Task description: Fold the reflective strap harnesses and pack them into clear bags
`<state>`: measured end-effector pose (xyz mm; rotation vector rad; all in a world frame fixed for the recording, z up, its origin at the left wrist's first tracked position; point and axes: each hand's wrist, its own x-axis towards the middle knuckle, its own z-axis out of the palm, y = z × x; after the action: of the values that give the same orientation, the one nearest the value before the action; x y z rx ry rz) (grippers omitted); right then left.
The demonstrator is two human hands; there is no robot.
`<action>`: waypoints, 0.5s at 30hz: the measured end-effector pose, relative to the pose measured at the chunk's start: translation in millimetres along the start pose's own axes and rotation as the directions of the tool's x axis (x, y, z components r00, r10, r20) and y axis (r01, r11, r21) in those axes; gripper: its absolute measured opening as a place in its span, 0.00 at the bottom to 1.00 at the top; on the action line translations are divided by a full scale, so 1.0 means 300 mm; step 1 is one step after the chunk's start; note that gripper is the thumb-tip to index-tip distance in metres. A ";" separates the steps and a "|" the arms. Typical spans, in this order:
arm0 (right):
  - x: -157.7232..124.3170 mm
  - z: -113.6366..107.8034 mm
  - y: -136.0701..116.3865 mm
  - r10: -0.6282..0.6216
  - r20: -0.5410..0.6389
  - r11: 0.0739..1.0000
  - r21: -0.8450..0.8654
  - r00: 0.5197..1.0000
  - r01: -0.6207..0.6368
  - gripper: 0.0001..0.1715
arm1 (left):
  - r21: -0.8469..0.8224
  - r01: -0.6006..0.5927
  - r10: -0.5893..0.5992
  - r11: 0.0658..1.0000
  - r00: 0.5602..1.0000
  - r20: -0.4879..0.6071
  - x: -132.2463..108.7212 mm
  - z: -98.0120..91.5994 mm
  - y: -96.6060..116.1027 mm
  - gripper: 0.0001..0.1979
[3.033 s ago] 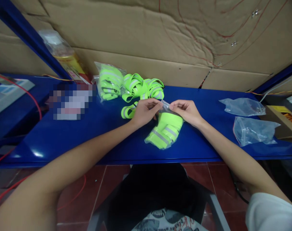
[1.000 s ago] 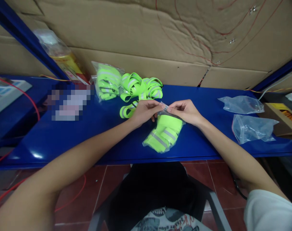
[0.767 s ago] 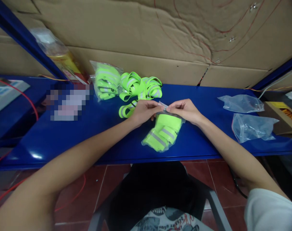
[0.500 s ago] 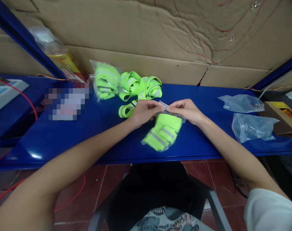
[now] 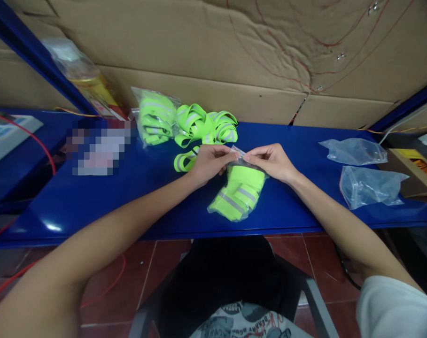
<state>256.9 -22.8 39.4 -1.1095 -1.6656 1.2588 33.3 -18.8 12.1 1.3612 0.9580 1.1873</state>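
A clear plastic bag (image 5: pixel 236 195) holds a folded lime-green strap with grey reflective stripes. My left hand (image 5: pixel 213 162) pinches its top edge from the left. From the right, my right hand (image 5: pixel 269 160) pinches the same edge, thumbs close together. The bag's filled part hangs towards me over the front of the blue table (image 5: pixel 291 206). Just behind my left hand are loose lime-green reflective straps (image 5: pixel 222 127), partly coiled. Beside them at the left stands another filled clear bag (image 5: pixel 157 117).
Two clear plastic bags (image 5: pixel 370 186) lie at the right, near an open cardboard box (image 5: pixel 412 171). A large bottle (image 5: pixel 93 89) leans at the back left. Cardboard (image 5: pixel 199 42) walls the back, with red wires (image 5: pixel 280 49) on it. A red cable (image 5: pixel 30 134) runs at the far left.
Both hands stay on the bag's top edge. My right thumb and fingers have shifted very slightly left along it, and the bag's right corner is less visible. Everything else looks the same.
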 end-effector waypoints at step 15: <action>0.002 -0.006 0.000 -0.017 -0.041 0.999 -0.035 0.999 0.015 0.27 | 0.019 0.023 -0.022 1.000 1.000 -0.017 0.002 0.000 -0.004 0.12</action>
<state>258.2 -21.7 39.9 -1.1335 -1.6683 1.1929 33.4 -18.1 11.1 1.3546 0.9969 1.1769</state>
